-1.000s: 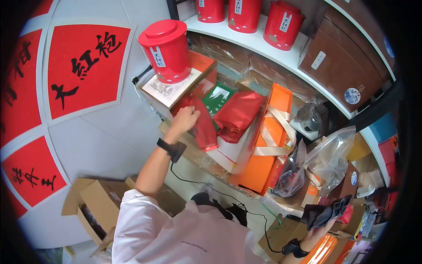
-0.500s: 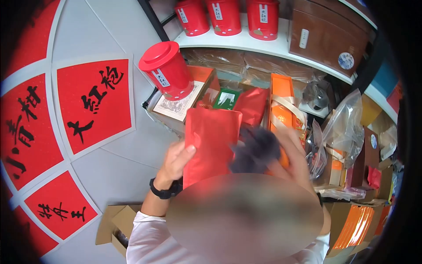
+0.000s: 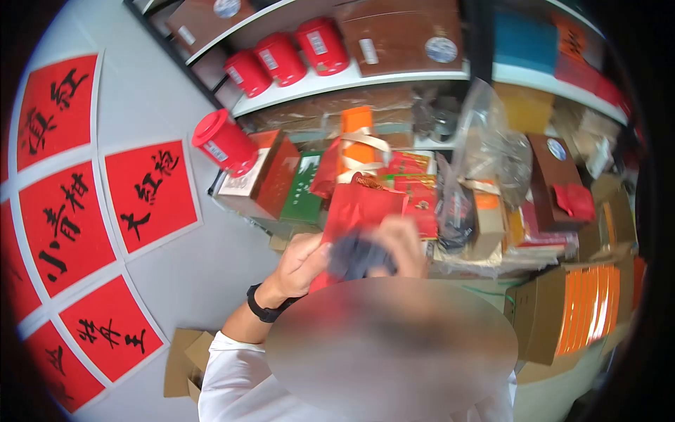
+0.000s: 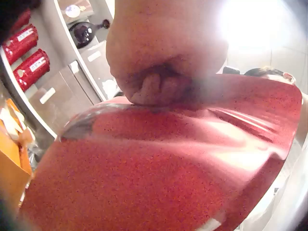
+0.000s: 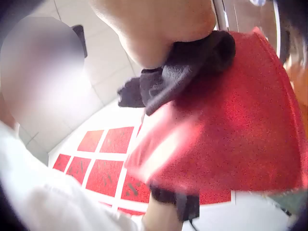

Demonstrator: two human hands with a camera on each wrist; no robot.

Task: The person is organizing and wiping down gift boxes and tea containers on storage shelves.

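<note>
In the head view my left hand [image 3: 299, 267] grips a red bag [image 3: 358, 207] by its left edge, up in front of my chest. My right hand [image 3: 406, 246] holds a crumpled dark cloth [image 3: 357, 254] against the bag's face; hand and cloth are blurred there. The right wrist view shows the cloth [image 5: 185, 67] bunched under that hand, lying on the red surface. In the left wrist view the fingers curl at the bag's upper edge, and its glossy side [image 4: 134, 183] fills the lower part. A blurred oval hides the bag's lower end in the head view.
A red canister [image 3: 225, 144] stands on a box at the left of the cluttered table. Beside it are a green box [image 3: 302, 186], another red bag [image 3: 325, 172] and an orange box [image 3: 358, 151]. Plastic bags [image 3: 485, 148] lie rightward; a white shelf [image 3: 380, 79] runs behind.
My left hand has picked up the red bag from among the boxes. The right hand has come in from the lower right with the cloth to the bag. The head view has turned rightward.
</note>
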